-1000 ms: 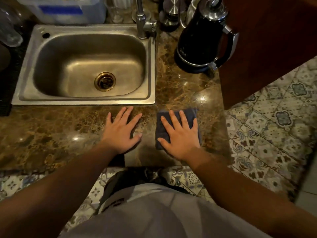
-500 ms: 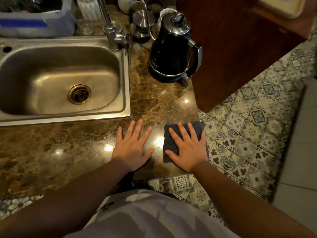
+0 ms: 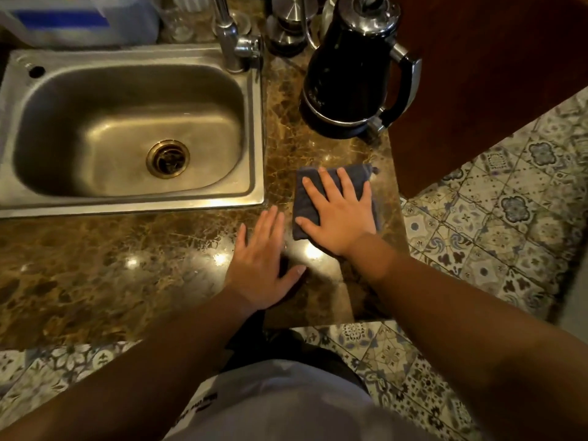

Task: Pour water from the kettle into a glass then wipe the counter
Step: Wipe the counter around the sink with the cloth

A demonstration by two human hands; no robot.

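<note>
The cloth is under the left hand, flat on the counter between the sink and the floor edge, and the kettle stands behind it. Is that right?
Not quite. The head view shows the dark cloth under the right hand, whose fingers lie spread flat on it. The left hand rests on the bare counter beside it. The rest holds: the kettle stands behind the cloth, to the right of the sink.

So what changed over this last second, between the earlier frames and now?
The right hand has pushed the dark cloth away from the counter's front edge, toward the kettle, its fingers flat on the cloth throughout. The left hand stays flat on the counter, now trailing behind the right. Nothing was picked up or released; the kettle and sink stayed put.
</note>
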